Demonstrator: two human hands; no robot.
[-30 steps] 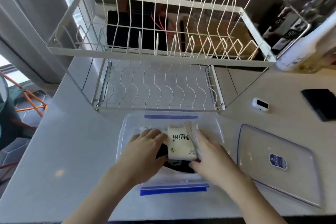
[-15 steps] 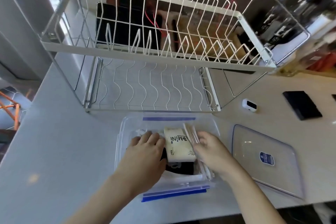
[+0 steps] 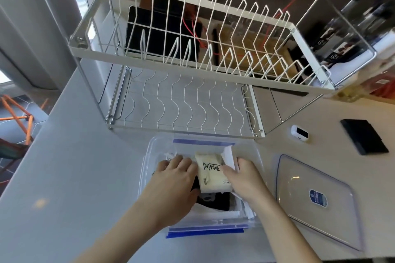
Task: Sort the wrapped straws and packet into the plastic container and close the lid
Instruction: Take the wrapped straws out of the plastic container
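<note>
Head view shows the right hand (image 3: 245, 179) now pinching wrapped straws (image 3: 229, 157) upright beside the cream packet (image 3: 213, 175) inside the plastic container (image 3: 149, 168), left hand (image 3: 173, 179) flat, fingers relaxed, lid (image 3: 316, 203) off alongside.

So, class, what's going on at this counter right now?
A person has both hands inside a clear plastic container on the counter. The left hand rests on the contents beside a cream packet, while the right hand grips white wrapped straws along the packet's right side. The lid lies off, to the container's right.
</note>
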